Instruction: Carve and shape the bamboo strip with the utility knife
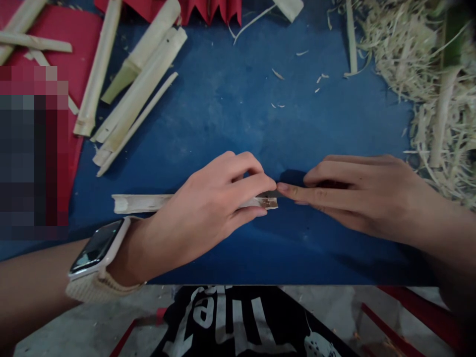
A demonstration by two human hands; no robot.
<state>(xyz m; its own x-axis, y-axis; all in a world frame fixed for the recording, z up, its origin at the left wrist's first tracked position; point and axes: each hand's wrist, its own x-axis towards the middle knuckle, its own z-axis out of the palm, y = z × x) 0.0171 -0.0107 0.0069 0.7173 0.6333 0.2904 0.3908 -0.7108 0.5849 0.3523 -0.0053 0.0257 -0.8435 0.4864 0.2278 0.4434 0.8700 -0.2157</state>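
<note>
A pale split piece of bamboo lies lengthwise on the blue table, its hollow side up and its right end brown inside. Over its right half my left hand is closed, thumb on the near side and fingers on the far side, pressing it to the table. Just past that end, my right hand is closed around what looks like a knife. Only a bit of its thin dark blade shows by the bamboo's end; the handle is hidden in the palm. The two index fingertips nearly touch. A watch sits on my left wrist.
Several split bamboo lengths lie at the upper left, some over a red sheet. A heap of pale shavings spreads along the right side. Small chips dot the blue table. A folded red object stands at the back.
</note>
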